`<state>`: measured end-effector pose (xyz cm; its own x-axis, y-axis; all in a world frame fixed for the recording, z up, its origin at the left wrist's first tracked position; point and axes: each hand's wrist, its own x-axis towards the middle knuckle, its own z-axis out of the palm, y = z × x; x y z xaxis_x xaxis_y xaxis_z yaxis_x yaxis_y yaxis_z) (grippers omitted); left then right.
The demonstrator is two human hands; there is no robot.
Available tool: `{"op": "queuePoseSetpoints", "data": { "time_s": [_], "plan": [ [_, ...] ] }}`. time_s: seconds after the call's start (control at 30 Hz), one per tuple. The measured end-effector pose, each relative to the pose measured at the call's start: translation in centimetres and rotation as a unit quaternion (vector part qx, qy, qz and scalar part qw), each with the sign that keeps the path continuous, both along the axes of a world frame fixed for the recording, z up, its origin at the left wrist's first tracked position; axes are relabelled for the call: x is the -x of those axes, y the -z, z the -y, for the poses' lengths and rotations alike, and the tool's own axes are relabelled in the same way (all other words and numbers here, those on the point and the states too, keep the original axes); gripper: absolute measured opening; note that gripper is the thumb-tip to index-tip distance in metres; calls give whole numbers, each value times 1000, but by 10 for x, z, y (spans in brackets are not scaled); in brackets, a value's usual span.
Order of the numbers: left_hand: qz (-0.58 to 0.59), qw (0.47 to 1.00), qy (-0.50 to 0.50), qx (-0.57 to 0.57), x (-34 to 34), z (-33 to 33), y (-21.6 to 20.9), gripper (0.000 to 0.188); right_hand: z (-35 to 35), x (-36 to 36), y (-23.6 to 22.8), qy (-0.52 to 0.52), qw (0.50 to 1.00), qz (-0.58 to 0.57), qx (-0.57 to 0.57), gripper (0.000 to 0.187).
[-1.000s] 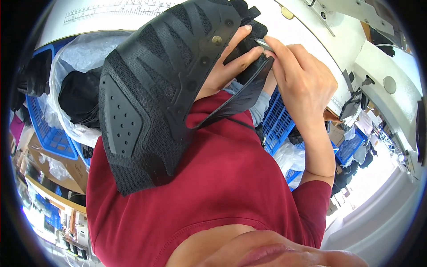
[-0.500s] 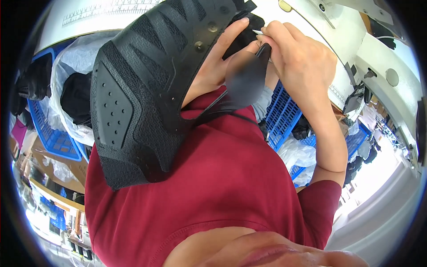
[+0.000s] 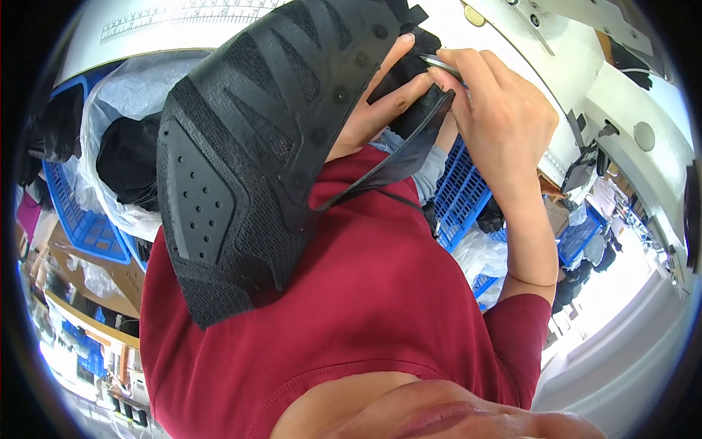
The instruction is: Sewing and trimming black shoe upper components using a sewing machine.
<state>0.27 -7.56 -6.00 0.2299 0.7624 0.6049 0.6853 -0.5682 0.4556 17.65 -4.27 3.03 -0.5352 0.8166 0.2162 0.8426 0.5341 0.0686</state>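
The shoe upper [image 3: 252, 161] looks matt — rough around a smooth plastic panel [image 3: 196, 201].

- We see a brightly lit view; the white tabletop [image 3: 157, 38] looks nearly washed out.
- Glare burns out the pale area [image 3: 596, 296] at lower right and a patch at lower left.
- Our lens bends straight edges toward a dark, blue-fringed rim.
- We find the black shoe upper [image 3: 241, 154] sharp, faintly sheened, and the distant clutter [image 3: 621, 219] soft.

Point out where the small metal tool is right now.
In the head view, the small metal tool is near the top, right of centre, pinched in the right hand, its tip toward the black shoe upper.
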Motion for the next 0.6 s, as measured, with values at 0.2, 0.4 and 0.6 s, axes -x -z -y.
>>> {"op": "queuePoseSetpoints", "data": {
  "time_s": [0.2, 0.4, 0.6],
  "plan": [
    [32, 999, 18, 12, 1, 0, 2, 23, 0, 0, -3, -1, 1000, 20, 8, 17],
    [16, 998, 59, 5, 9, -4, 6, 28, -3, 0, -5, -23, 999, 31, 5, 17],
    [32, 997, 73, 19, 11, -4, 0, 35, -6, 4, -10, -39, 996, 80, -2, 15]
  ]
}}
